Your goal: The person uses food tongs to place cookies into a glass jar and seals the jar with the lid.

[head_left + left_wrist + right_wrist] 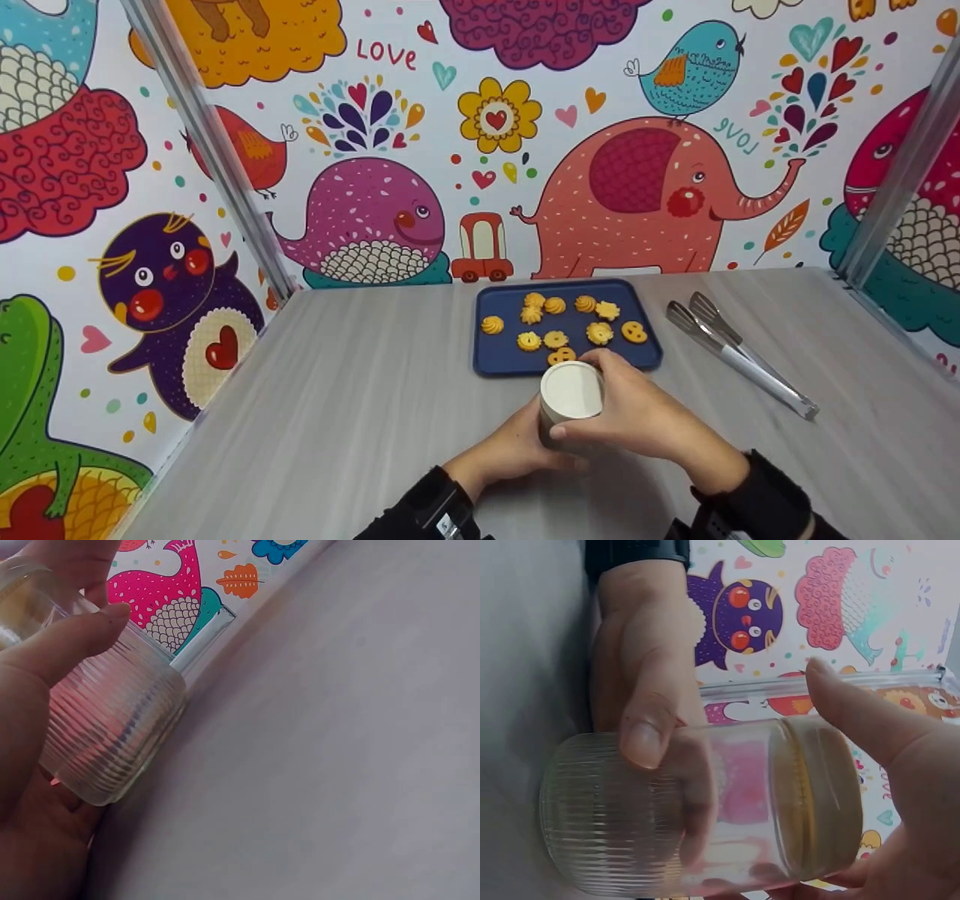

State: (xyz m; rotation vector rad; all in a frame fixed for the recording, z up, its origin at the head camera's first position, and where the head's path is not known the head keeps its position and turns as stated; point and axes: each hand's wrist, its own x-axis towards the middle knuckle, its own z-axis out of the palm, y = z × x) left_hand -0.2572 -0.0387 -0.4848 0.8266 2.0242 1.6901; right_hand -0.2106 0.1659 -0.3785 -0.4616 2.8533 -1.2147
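Note:
A clear ribbed glass jar (127, 727) with a pale lid (571, 388) stands between my two hands, just in front of the tray. My left hand (517, 444) grips the glass body from the left, its thumb lying along the side. My right hand (637, 412) is curled round the lid, fingers on the far side and thumb on the near side. In the right wrist view the lid (829, 799) sits on the jar's mouth, and the left fingers show through the glass. No contents show inside the jar.
A dark blue tray (495, 361) holds several cookies (555, 305) of different shapes, just beyond my hands. Metal tongs (739, 360) lie to the right of the tray. Printed wall panels (495, 225) enclose the grey table (337, 420) at the back and sides.

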